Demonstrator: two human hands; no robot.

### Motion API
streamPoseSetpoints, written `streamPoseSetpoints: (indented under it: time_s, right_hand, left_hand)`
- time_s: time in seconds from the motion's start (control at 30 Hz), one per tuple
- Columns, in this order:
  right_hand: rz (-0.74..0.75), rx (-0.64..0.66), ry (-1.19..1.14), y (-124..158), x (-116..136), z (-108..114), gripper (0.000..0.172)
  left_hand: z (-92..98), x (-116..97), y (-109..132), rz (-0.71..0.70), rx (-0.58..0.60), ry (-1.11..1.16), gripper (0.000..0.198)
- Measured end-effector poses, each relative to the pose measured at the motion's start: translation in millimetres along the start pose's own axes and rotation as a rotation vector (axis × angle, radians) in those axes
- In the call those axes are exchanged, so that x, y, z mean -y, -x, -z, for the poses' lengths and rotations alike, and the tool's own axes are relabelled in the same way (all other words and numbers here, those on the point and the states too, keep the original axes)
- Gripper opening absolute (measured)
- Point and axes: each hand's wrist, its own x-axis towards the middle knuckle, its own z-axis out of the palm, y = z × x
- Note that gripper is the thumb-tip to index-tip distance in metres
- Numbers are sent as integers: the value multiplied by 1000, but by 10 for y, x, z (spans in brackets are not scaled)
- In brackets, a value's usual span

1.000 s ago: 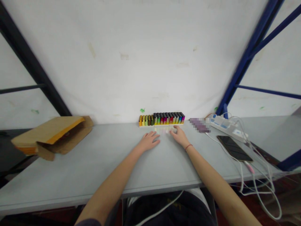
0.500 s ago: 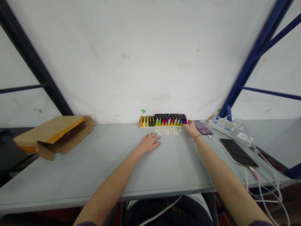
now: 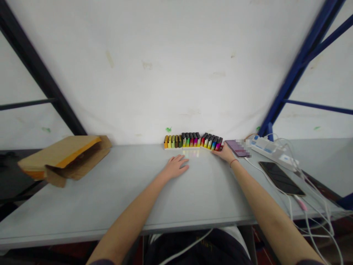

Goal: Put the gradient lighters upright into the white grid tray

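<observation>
Colourful lighters stand upright in white trays in a row along the wall. At the left is a group of yellow to dark green lighters [image 3: 173, 141], and a multicoloured group [image 3: 191, 140] with black tops stands beside it. The rightmost tray of lighters [image 3: 211, 142] is turned at an angle, with a small gap from the middle one. My right hand [image 3: 225, 154] has its fingers closed around that tray's right end; some fingertips are hidden behind it. My left hand [image 3: 175, 166] lies flat on the table in front of the row, fingers spread, holding nothing.
An open cardboard box [image 3: 64, 156] lies at the table's left. To the right are a purple phone [image 3: 236, 148], a dark phone [image 3: 281, 178], a white power strip [image 3: 271, 149] and loose white cables. Blue [image 3: 292, 66] and black [image 3: 41, 70] metal posts flank the wall.
The rightmost tray of lighters has come away from the middle one and swung at an angle, its right end nearer me. My right hand moved with it. The left hand stayed put.
</observation>
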Motion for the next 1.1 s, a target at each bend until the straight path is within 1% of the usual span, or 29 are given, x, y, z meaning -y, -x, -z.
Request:
streamPoseSetpoints:
  time_s: [0.07,0.17,0.23,0.33,0.4,0.47,0.6,0.67,0.7,0.77,0.87,0.97,1.1]
  right_hand:
    - [-4,28,8,50,-9,23,65]
    - [140,-10,92,246,-23,107,55]
    - [177,-12,142,427,-29,202,57]
    - [201,72,131,689,-17,367,65]
    - [254,164,60,822,24,448,66]
    - [308,212,3,907,100,476,65]
    - [398,335,-61,950,316,383,66]
    - [418,382,-63,934,418,308,68]
    - [431,396,-70,922,459,275,69]
    - [465,415,-109,901,517,228,70]
    - [487,430,-168,891,551,205,71]
    - [474,436,-193,919,547,207,70]
    - [470,432,-216,969,524,187,65]
  left_hand:
    - [0,2,2,2,2,11,51]
    - [-9,10,-1,-4,-10,43,51]
    - [-22,21,-8,-12,-22,58,51]
    - [-36,41,-28,-16,-45,88,52]
    - [-30,53,-43,-17,-75,144,60]
    - [-9,61,-54,-38,-100,240,74]
    - [53,50,-63,-140,-80,480,101]
    - [76,33,-74,-162,-87,576,107]
    - [85,26,-83,-167,-97,622,104]
    - [96,18,-107,-178,-110,727,93]
    - [98,37,-148,-181,-81,861,80]
    - [79,83,-176,-180,-73,908,79]
    - [38,138,-199,-155,-110,913,84]
